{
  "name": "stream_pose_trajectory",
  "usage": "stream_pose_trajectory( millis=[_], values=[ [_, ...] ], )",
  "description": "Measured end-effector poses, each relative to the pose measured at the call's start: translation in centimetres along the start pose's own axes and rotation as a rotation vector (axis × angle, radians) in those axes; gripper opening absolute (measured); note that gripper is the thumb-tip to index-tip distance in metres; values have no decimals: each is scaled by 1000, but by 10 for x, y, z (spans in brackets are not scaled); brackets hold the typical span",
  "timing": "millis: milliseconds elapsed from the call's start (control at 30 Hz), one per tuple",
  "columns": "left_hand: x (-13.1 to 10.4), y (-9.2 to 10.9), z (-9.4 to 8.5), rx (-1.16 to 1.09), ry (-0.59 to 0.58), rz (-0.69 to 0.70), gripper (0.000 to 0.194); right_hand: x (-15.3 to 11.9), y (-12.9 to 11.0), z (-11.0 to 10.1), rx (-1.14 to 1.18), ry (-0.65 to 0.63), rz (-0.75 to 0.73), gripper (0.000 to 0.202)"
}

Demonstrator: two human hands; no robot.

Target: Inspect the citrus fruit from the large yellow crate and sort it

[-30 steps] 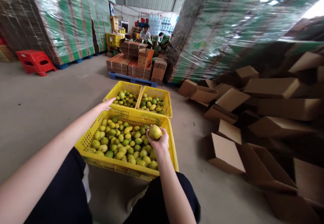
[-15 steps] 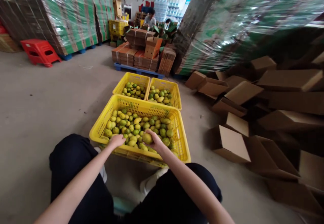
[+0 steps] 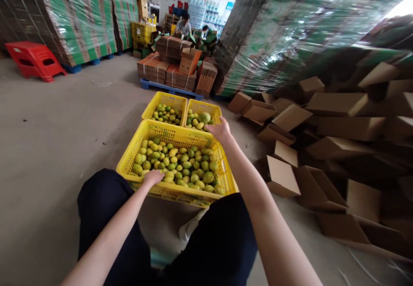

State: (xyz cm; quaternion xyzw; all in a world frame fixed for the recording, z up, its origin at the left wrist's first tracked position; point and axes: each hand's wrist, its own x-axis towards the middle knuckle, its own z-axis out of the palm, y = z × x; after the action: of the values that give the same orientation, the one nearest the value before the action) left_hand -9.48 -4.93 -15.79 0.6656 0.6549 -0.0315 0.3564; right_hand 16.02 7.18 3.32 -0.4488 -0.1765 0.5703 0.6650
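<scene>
A large yellow plastic crate [image 3: 129,148] full of yellow and green lemons [image 3: 185,165] stands between my knees. My left hand [image 3: 154,176] is low over its near left part, fingers curled together at the lemons; what they hold, if anything, is hidden. My right hand [image 3: 221,130] reaches over the right back crate [image 3: 211,107] with its fingers spread and nothing in them. Just beyond those fingers, a greenish lemon [image 3: 204,117] looks bigger than the others and seems to be in the air above the pile. The left back crate [image 3: 149,107] also holds lemons.
Open cardboard boxes [image 3: 284,176] lie heaped on the right. Flattened cartons [image 3: 155,68] are stacked on a blue pallet [image 3: 171,89] ahead. A red stool [image 3: 35,60] and wrapped pallet loads [image 3: 80,14] stand to the left. Two people [image 3: 183,26] are in the background.
My right hand has moved forward from the large crate to the right back crate and let go of the lemon it held. My left hand stays low over the large crate. The view has shifted right.
</scene>
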Motion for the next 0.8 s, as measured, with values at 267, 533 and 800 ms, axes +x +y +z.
stream_pose_trajectory(
  millis=[267,533,800],
  values=[
    [-5,3,-1,77,24,1,45,-18,-36,-24,-387,-126,152,16],
    [2,-2,4,183,3,-7,43,-53,44,-82,-763,-224,268,15],
    [46,-15,-10,297,-171,-6,34,-82,89,-97,-1454,-495,136,22]
  ],
)
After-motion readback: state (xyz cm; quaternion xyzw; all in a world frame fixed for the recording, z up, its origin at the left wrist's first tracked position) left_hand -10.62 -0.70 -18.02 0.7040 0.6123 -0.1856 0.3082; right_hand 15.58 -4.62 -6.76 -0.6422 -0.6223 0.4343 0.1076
